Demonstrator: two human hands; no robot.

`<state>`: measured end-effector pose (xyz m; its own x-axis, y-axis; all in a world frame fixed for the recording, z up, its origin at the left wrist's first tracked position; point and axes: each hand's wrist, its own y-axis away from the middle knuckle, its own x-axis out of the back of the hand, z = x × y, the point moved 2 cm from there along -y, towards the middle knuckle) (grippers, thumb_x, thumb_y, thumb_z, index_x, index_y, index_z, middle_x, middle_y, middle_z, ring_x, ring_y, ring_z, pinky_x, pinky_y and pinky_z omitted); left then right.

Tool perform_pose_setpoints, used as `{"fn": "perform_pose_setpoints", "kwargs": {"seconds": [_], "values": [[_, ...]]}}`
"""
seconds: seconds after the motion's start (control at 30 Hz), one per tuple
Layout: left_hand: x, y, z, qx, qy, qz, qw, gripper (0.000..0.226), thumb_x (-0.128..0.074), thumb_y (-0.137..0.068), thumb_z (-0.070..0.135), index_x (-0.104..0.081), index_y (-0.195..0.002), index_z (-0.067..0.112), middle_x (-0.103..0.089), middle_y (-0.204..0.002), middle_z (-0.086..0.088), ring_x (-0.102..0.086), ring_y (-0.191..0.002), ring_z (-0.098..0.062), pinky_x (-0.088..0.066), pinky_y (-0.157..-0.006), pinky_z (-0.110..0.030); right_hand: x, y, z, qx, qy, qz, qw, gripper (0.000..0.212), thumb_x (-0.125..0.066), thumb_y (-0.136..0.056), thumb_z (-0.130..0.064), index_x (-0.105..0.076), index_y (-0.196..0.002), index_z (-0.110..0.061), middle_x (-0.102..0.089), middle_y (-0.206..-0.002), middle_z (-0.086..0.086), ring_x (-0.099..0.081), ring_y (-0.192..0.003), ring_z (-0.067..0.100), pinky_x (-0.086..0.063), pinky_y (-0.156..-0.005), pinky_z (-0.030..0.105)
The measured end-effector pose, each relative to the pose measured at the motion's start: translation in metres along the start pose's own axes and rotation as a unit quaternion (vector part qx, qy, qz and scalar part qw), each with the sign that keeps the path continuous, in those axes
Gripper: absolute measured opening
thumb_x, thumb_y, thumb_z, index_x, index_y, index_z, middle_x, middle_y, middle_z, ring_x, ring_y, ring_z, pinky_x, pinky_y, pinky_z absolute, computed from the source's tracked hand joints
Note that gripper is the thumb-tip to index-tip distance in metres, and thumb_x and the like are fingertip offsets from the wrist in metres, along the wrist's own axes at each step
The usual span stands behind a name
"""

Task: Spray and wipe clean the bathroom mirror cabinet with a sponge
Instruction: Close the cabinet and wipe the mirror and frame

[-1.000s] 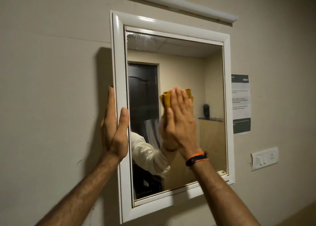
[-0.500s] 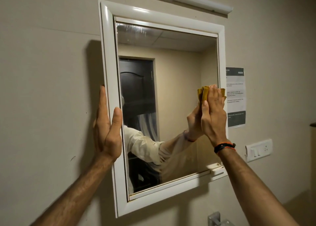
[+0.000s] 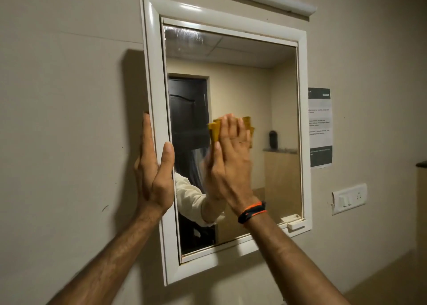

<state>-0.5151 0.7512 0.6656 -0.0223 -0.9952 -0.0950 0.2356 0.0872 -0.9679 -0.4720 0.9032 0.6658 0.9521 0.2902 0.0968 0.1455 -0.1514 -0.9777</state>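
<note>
While the left hand braces the white cabinet frame with straight fingers, the right hand presses a yellow sponge flat on the mirror — mid-glass, wiping step. Streaks up top (upper left corner) likely call for higher passes next.

The sponge is mustard yellow; the mirror cabinet has a glossy white frame; the wall is plain beige; the wristband is black with orange edging; the notice is grey-white with dark bands; the switch plate is white
</note>
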Motion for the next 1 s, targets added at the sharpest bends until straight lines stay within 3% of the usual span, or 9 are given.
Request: {"fn": "perform_pose_setpoints", "kwargs": {"seconds": [0.1, 0.23, 0.33, 0.53, 0.63, 0.73, 1.0], "values": [[0.001, -0.001, -0.001, 0.000, 0.016, -0.010, 1.000, 0.065, -0.034, -0.101, 0.044, -0.019, -0.156, 0.013, -0.020, -0.163, 0.004, -0.018, -0.149, -0.008, -0.020, -0.122, -0.038, -0.022, 0.009, -0.041, 0.055, -0.013, -0.006, 0.998, 0.060, -0.039, -0.100, -0.022, -0.020, -0.155, -0.009, -0.013, -0.164, 0.007, -0.003, -0.153, 0.022, -0.004, -0.124, 0.046], [0.000, -0.001, -0.003, 0.005, 0.047, -0.016, 0.999, 0.068, -0.033, -0.101, 0.048, -0.018, -0.156, 0.010, -0.018, -0.163, 0.002, -0.015, -0.150, -0.008, -0.018, -0.123, -0.042, -0.035, 0.016, -0.064, 0.065, -0.028, -0.010, 0.997, 0.061, -0.048, -0.101, -0.017, -0.021, -0.154, -0.007, -0.013, -0.164, 0.008, -0.003, -0.153, 0.023, -0.004, -0.124, 0.046], [0.000, -0.002, -0.004, 0.005, 0.062, -0.020, 0.998, 0.071, -0.033, -0.101, 0.053, -0.018, -0.156, 0.010, -0.018, -0.163, 0.003, -0.014, -0.150, -0.009, -0.018, -0.123, -0.043, -0.034, 0.017, -0.066, 0.069, -0.027, -0.014, 0.997, 0.060, -0.050, -0.100, -0.016, -0.023, -0.153, -0.005, -0.015, -0.163, 0.009, -0.004, -0.152, 0.023, -0.007, -0.124, 0.047], [0.005, 0.016, -0.007, 0.015, 0.077, -0.039, 0.996, 0.063, -0.032, -0.103, 0.041, -0.016, -0.156, 0.011, -0.015, -0.164, 0.003, -0.012, -0.151, -0.012, -0.017, -0.122, -0.048, -0.032, 0.044, -0.060, 0.072, -0.015, -0.024, 0.997, 0.056, -0.044, -0.100, -0.019, -0.028, -0.152, -0.004, -0.020, -0.162, 0.011, -0.010, -0.152, 0.023, -0.013, -0.123, 0.049], [0.005, 0.026, -0.006, 0.015, 0.065, -0.032, 0.997, 0.062, -0.032, -0.103, 0.037, -0.016, -0.156, 0.009, -0.015, -0.164, 0.002, -0.013, -0.151, -0.012, -0.018, -0.122, -0.048, -0.032, 0.049, -0.053, 0.085, -0.017, -0.036, 0.996, 0.055, -0.036, -0.102, -0.026, -0.027, -0.152, -0.005, -0.020, -0.161, 0.010, -0.011, -0.152, 0.023, -0.013, -0.123, 0.048], [0.005, 0.025, -0.005, 0.018, 0.064, -0.028, 0.997, 0.063, -0.033, -0.103, 0.038, -0.016, -0.156, 0.010, -0.016, -0.164, 0.002, -0.014, -0.151, -0.011, -0.017, -0.123, -0.043, -0.028, 0.045, -0.042, 0.092, -0.015, -0.034, 0.995, 0.056, -0.041, -0.100, -0.022, -0.028, -0.152, -0.005, -0.021, -0.161, 0.010, -0.011, -0.152, 0.023, -0.012, -0.124, 0.048], [0.003, 0.027, 0.001, 0.028, 0.050, -0.018, 0.998, 0.065, -0.033, -0.100, 0.038, -0.018, -0.156, 0.009, -0.017, -0.163, 0.003, -0.015, -0.150, -0.006, -0.017, -0.122, -0.029, 0.021, 0.029, 0.057, -0.040, 0.022, 0.005, 0.999, 0.058, -0.030, -0.101, -0.028, -0.019, -0.155, -0.011, -0.012, -0.163, 0.003, -0.004, -0.152, 0.016, -0.004, -0.125, 0.041]]}}
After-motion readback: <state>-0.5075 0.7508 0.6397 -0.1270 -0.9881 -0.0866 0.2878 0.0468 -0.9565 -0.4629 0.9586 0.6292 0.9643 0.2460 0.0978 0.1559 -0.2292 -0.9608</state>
